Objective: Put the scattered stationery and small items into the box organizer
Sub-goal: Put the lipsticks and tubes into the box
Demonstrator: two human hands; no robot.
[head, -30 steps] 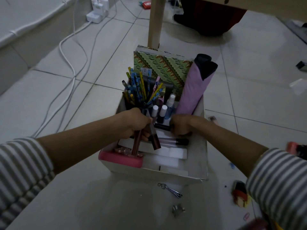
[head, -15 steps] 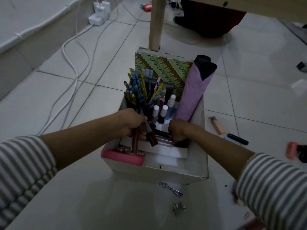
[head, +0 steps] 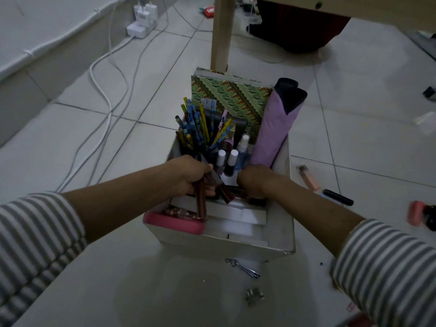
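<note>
A white box organizer stands on the tiled floor, holding upright pencils, small white-capped bottles, a green patterned book and a purple folded umbrella. My left hand is over the box's middle, closed on several slim tubes, brown and dark red. My right hand reaches down into the middle compartment; its fingers are curled over dark items there, and I cannot tell what it grips.
On the floor right of the box lie a peach highlighter, a black pen and a pink-and-black item. Metal hair clips and a small clip lie in front. A wooden table leg stands behind; white cables run left.
My right hand has drawn in from the box's right side toward its middle compartment. The view shifted, uncovering the highlighter and pen on the floor. My left hand keeps its tubes.
</note>
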